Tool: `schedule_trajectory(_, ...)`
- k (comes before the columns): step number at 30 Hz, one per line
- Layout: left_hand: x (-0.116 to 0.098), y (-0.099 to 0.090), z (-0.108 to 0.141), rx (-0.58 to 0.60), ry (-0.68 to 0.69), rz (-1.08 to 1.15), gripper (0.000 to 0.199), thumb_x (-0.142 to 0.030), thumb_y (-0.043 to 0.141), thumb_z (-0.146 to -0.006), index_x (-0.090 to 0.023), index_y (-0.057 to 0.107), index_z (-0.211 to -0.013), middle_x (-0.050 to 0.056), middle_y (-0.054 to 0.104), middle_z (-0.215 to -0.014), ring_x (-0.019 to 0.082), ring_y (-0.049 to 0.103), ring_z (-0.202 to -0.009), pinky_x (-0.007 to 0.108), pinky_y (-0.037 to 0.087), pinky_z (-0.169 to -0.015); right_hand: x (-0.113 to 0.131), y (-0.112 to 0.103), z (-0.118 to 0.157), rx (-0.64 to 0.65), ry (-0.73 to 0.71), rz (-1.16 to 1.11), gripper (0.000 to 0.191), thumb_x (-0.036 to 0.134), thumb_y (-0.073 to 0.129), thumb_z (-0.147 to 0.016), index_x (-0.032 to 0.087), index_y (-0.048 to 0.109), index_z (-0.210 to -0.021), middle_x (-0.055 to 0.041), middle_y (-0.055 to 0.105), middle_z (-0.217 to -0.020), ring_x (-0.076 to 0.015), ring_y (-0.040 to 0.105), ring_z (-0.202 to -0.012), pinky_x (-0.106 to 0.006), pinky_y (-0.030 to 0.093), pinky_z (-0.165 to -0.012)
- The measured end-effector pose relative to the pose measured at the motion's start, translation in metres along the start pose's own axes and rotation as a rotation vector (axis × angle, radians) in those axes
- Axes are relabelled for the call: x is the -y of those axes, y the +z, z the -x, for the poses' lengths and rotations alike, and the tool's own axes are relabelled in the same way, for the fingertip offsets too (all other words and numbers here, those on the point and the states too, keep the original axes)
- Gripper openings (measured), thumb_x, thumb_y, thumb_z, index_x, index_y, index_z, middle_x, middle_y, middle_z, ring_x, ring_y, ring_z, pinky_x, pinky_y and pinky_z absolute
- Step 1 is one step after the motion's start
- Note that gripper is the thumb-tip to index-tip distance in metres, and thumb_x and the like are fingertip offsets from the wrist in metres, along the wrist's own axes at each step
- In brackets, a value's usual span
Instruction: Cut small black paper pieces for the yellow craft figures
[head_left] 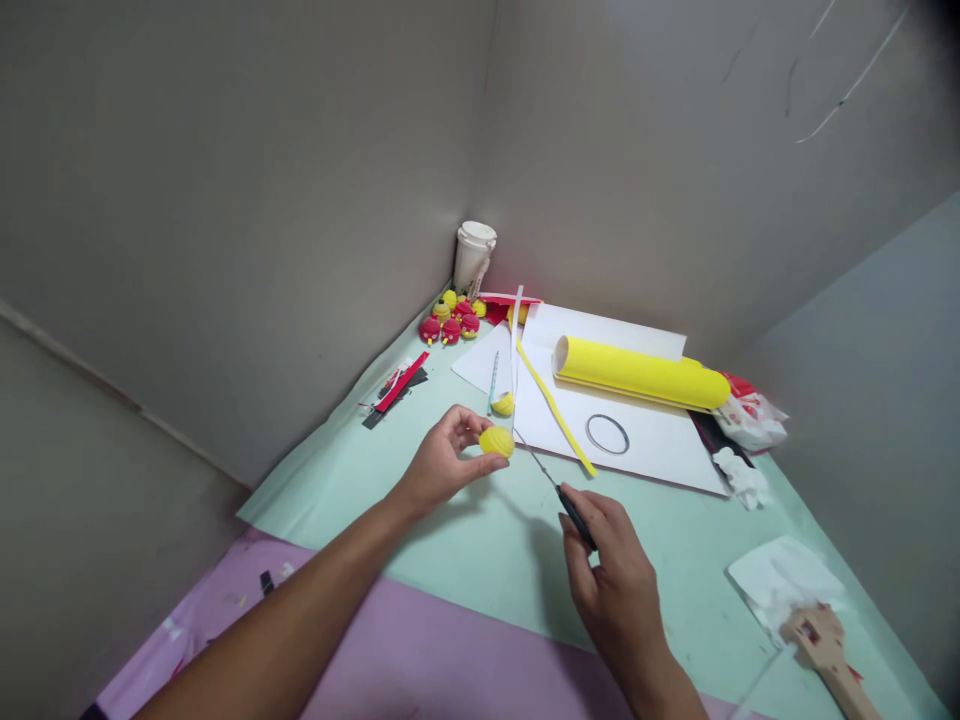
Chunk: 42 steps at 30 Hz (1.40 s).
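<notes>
My left hand (454,450) pinches a small yellow ridged dome (496,442) between thumb and fingers, holding it just above the green mat. The dome looks like a coiled strip. In my right hand (611,570) is a thin metal-shafted tool with a black handle (576,516). Its slim tip points up and left, close to the dome's right side; whether it touches cannot be made out. Behind the dome lies another small yellow piece (502,404), next to a light blue patterned pencil-like stick (493,378). A yellow strip (551,403) runs diagonally to their right.
Red and yellow figures (450,325) cluster at the back left, before a white lidded cup (474,255). A yellow foam-like roll (637,375) and grey ring (607,434) rest on white sheets. Scraps (401,383) lie left, a beige glue gun (817,635) front right. Walls enclose the back.
</notes>
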<state>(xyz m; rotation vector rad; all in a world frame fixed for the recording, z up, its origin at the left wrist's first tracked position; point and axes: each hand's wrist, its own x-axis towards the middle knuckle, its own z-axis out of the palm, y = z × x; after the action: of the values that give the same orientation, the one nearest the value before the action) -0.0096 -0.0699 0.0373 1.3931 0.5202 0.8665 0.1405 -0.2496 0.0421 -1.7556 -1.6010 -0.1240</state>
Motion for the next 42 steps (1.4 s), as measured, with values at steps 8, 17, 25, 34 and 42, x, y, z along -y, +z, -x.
schedule_trajectory(8,0.001,0.000,0.000,0.004,0.013,-0.026,0.046,-0.035,0.082,-0.064,-0.020,0.043,-0.085,0.007,0.062,-0.106,0.018,0.062,-0.096,0.035,0.047,-0.090,0.001,-0.002,-0.001,0.008,0.020,0.007,0.038,0.015,0.044,-0.094,0.024,0.054,-0.129,-0.0117,0.061,-0.110,-0.0219,0.061,-0.097,-0.033,0.054,-0.076)
schedule_trajectory(17,-0.004,0.001,0.004,0.084,0.101,-0.003,0.043,-0.023,0.080,-0.068,-0.021,0.046,-0.094,0.008,0.061,-0.113,0.020,0.059,-0.107,0.036,0.044,-0.098,-0.078,-0.025,-0.008,-0.085,0.366,0.387,0.038,0.026,0.040,-0.091,0.014,0.061,-0.121,-0.0152,0.063,-0.109,-0.0289,0.059,-0.101,-0.040,0.047,-0.083)
schedule_trajectory(25,-0.009,0.004,0.007,0.111,0.127,-0.077,0.039,-0.022,0.079,-0.069,-0.020,0.052,-0.098,0.009,0.062,-0.114,0.022,0.058,-0.112,0.040,0.042,-0.103,-0.090,-0.026,-0.005,0.000,0.385,0.464,0.033,0.029,0.053,-0.082,0.009,0.069,-0.104,-0.0231,0.063,-0.106,-0.0384,0.054,-0.105,-0.054,0.042,-0.090)
schedule_trajectory(34,-0.007,0.006,0.007,0.202,0.142,-0.111,0.042,-0.021,0.076,-0.073,-0.022,0.056,-0.109,0.008,0.060,-0.118,0.023,0.057,-0.116,0.042,0.042,-0.106,0.014,0.000,-0.053,0.255,0.567,-0.640,0.040,0.044,0.062,-0.085,0.019,0.062,-0.117,-0.0101,0.067,-0.109,-0.0233,0.065,-0.094,-0.034,0.058,-0.071)
schedule_trajectory(42,-0.006,0.003,0.005,0.216,0.134,-0.208,0.040,-0.018,0.074,-0.073,-0.022,0.060,-0.110,0.008,0.062,-0.116,0.023,0.058,-0.114,0.041,0.044,-0.103,0.016,0.012,-0.066,0.279,0.569,-0.638,0.032,0.035,0.061,-0.084,0.021,0.063,-0.113,-0.0079,0.067,-0.104,-0.0232,0.065,-0.093,-0.030,0.057,-0.063)
